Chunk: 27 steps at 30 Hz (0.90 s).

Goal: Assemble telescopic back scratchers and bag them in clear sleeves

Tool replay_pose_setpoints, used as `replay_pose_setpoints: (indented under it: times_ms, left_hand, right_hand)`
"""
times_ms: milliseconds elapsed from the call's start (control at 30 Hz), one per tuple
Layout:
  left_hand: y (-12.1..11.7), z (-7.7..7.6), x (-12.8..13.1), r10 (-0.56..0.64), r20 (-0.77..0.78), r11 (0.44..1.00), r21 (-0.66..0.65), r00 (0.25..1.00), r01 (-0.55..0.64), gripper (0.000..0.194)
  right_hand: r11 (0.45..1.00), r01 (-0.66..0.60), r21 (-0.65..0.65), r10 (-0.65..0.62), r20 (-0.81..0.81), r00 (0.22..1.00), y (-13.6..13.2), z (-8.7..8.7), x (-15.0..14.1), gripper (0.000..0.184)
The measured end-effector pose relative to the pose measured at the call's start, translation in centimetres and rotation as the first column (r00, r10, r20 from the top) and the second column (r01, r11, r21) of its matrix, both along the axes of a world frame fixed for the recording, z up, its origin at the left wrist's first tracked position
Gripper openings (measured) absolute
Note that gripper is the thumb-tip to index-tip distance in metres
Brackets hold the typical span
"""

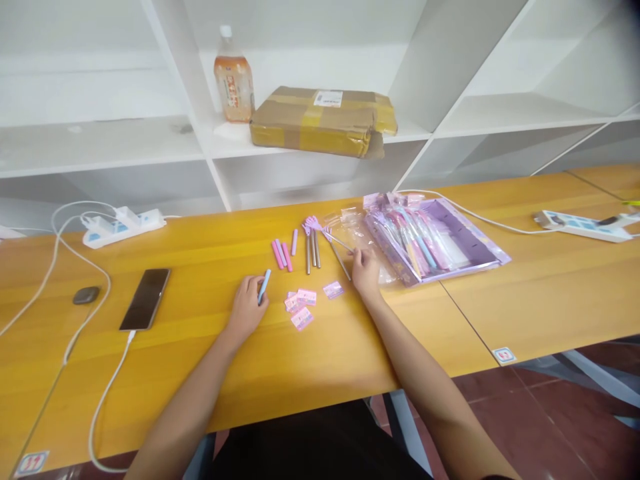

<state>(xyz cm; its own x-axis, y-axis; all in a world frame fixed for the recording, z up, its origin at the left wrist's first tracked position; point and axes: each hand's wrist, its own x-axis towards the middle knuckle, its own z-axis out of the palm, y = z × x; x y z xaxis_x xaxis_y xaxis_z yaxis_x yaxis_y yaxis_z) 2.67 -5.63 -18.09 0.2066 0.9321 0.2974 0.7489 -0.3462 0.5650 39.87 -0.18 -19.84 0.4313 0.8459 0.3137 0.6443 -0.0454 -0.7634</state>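
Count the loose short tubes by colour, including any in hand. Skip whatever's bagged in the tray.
Pink tubes: 3
Lilac tube: 1
Blue tube, in the left hand: 1
Total: 5

Pastels on a yellow-brown tabletop (310, 367)
Light-blue tube (265, 285), bright pink tubes (277, 254), silver rods (308, 257), pink printed cards (302, 320), purple tray (463, 227).

white shelves (450, 60), reddish tiled floor (565, 427)
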Motion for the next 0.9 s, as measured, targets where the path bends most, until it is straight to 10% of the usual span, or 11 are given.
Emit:
replay_pose_setpoints:
  times_ms: [367,633,900]
  left_hand:
    - [0.0,0.1,0.1,0.027,-0.001,0.999,-0.033,1.0,-0.027,0.043]
    - [0.1,0.4,0.1,0.014,-0.018,0.999,-0.043,1.0,-0.015,0.044]
    - [0.2,0.3,0.2,0.02,-0.018,0.998,-0.06,1.0,-0.021,0.043]
  right_hand:
    - [0.997,-0.068,0.035,0.062,0.131,0.989,-0.6,0.4,0.4,0.037]
    - [0.797,-0.579,-0.173,0.577,0.502,0.645,-1.3,2.1,-3.9,0.041]
    - [0.791,-0.582,-0.19,0.588,0.5,0.636,-1.3,1.8,-3.5,0.044]
